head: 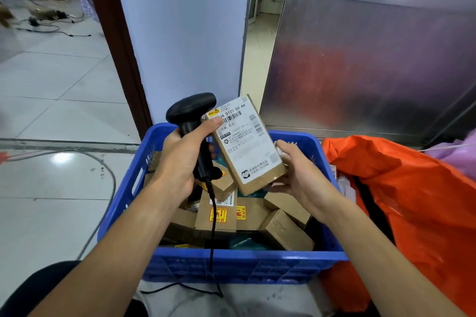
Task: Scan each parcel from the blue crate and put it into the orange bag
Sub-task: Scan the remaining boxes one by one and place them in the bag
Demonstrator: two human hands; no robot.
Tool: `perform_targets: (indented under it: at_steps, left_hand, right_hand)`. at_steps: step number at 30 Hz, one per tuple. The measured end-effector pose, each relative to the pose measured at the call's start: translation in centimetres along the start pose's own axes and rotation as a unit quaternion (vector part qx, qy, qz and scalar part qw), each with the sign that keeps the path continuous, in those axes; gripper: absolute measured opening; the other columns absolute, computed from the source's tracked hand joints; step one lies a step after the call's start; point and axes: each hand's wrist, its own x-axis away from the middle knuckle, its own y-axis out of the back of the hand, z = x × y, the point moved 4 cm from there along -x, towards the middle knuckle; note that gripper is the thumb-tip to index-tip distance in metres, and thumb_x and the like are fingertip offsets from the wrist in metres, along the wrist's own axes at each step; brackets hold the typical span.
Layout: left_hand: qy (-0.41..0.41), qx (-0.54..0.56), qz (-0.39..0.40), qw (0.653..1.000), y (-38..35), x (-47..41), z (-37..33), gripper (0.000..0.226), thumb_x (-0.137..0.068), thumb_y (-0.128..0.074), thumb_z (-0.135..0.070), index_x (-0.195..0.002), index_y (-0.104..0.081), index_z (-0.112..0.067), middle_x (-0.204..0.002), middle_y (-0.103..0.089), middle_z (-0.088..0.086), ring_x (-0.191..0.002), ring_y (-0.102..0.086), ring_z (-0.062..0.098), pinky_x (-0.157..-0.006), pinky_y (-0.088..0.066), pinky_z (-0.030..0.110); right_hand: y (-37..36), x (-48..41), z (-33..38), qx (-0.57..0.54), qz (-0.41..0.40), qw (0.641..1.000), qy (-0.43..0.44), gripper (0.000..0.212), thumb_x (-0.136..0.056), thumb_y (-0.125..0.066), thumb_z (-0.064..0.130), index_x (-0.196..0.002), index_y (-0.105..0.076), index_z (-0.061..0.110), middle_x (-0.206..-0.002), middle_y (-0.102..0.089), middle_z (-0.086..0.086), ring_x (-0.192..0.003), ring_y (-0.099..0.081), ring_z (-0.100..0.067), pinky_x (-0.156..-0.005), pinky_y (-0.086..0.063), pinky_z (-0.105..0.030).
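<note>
Both hands are loaded. L hand [180, 159]: fingers [211, 125] wrapped round the grip of the black scanner [192, 110], thumb laid up along the neck w/ its tip touching the parcel's left edge. R hand [301, 170]: cups the parcel [247, 147] from below & right, fingers curled under the low end, one tip showing at the right edge. How many sit underneath I can't tell; the box hides them.

Parcel is a brown carton, white label facing me, held above the blue crate [231, 262], not in it. Long axis runs from low end near my R palm up & slightly left, so the barcode end sits just beside the scanner head. The scan turns on that. Head is left of the label's top, but its window faces away from cam, so I can't confirm it's aimed at the barcode.

Orange bag [412, 188] lies right of the crate, touching it; R hand is nearer, so I reckon the drop goes rightward. Bag mouth is hard to make out & cut off at frame edge. More cartons [216, 216] fill the crate, partly hidden by my arms. Scanner cable [212, 226] hangs down over them.
</note>
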Motion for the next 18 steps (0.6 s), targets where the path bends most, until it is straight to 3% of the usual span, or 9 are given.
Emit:
perform_targets:
  at_steps: [3, 6, 9, 13, 18]
  left_hand:
    - [0.005, -0.024, 0.01, 1.0, 0.2, 0.2, 0.0, 0.039, -0.087, -0.083, -0.028, -0.117, -0.072, -0.006, -0.083, -0.079, 0.003, -0.067, -0.069, 0.015, -0.063, -0.056, 0.029]
    - [0.012, -0.041, 0.031, 0.999, -0.1, 0.7, 0.3, 0.039, -0.086, -0.083, -0.031, -0.116, -0.073, -0.009, -0.091, -0.081, 0.005, -0.072, -0.07, 0.016, -0.067, -0.055, 0.03]
    - [0.01, -0.057, 0.045, 0.997, -0.4, 1.1, 0.3, 0.034, -0.086, -0.082, -0.031, -0.113, -0.072, -0.012, -0.092, -0.082, 0.004, -0.067, -0.071, 0.011, -0.066, -0.055, 0.028]
    - [0.015, -0.071, 0.048, 0.996, -0.6, 1.3, 0.4, 0.035, -0.085, -0.082, -0.034, -0.112, -0.072, -0.015, -0.09, -0.082, 0.002, -0.064, -0.07, 0.008, -0.059, -0.055, 0.022]
    - [0.02, -0.077, 0.052, 0.995, -0.6, 1.1, 0.5, 0.038, -0.086, -0.081, -0.037, -0.115, -0.071, -0.013, -0.095, -0.082, 0.005, -0.069, -0.067, 0.012, -0.069, -0.055, 0.029]
  right_hand:
    - [-0.5, 0.1, 0.5, -0.003, -0.008, 1.0, 0.025, 0.049, -0.101, -0.047, 0.056, -0.117, -0.07, 0.016, -0.091, -0.079, 0.002, -0.085, -0.073, -0.013, -0.088, -0.049, -0.04]
    - [-1.2, 0.7, 0.9, 0.005, 0.027, 0.998, 0.057, 0.045, -0.097, -0.054, 0.057, -0.122, -0.07, 0.023, -0.109, -0.079, -0.002, -0.103, -0.075, -0.021, -0.098, -0.052, -0.047]
    - [-1.8, 0.9, 0.4, -0.025, 0.076, 0.996, 0.035, 0.066, -0.082, -0.073, 0.059, -0.135, -0.061, 0.021, -0.123, -0.075, -0.002, -0.116, -0.071, -0.024, -0.108, -0.049, -0.05]
    - [-2.3, 0.9, 0.3, -0.015, 0.091, 0.995, 0.024, 0.066, -0.079, -0.078, 0.042, -0.137, -0.058, 0.017, -0.122, -0.076, -0.004, -0.113, -0.073, -0.024, -0.105, -0.053, -0.046]
    - [-1.8, 0.9, 0.7, 0.004, 0.081, 0.996, 0.029, 0.061, -0.077, -0.082, 0.037, -0.131, -0.062, 0.016, -0.116, -0.078, -0.002, -0.107, -0.075, -0.022, -0.097, -0.057, -0.04]
